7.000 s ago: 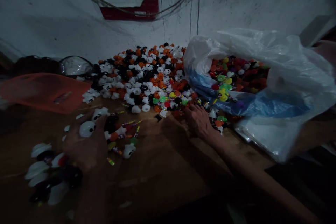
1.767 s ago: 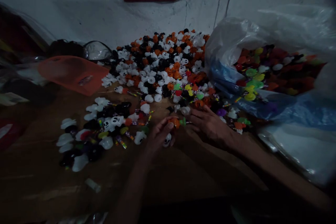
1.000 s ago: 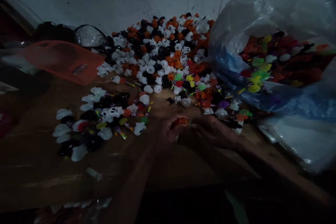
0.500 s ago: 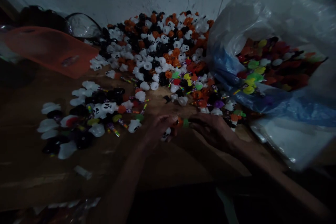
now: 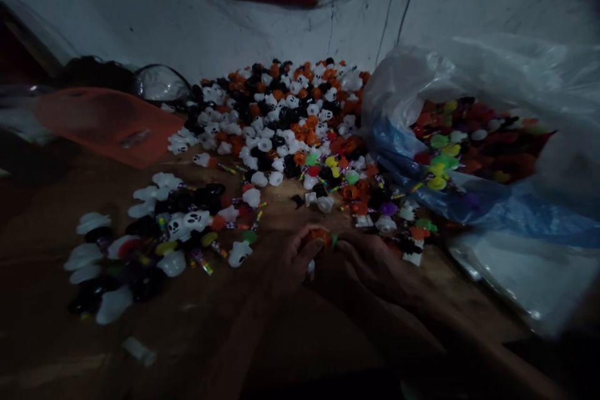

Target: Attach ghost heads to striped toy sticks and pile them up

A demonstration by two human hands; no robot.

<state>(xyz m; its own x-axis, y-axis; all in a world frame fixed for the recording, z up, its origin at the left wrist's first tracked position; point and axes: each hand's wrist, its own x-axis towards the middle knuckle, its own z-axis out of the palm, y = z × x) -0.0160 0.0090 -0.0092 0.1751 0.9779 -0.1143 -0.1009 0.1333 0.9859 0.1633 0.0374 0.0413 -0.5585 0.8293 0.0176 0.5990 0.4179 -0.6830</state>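
Left hand [image 5: 293, 260] closed on orange piece [image 5: 319, 236]; right hand [image 5: 372, 257] curled at its green end [image 5: 334, 240], hold unclear. Mixed pile [image 5: 277, 114] on bench [image 5: 281, 205] beyond both hands.

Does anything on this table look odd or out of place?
A small pale strip lies alone on the table, nearer the camera than the scattered figures at left. It looks unlike them; I can't tell what it is.

We hold a rounded orange piece [image 5: 319, 237], a small green piece [image 5: 334, 240] at its right side, a half-hidden white piece [image 5: 310, 267] below.
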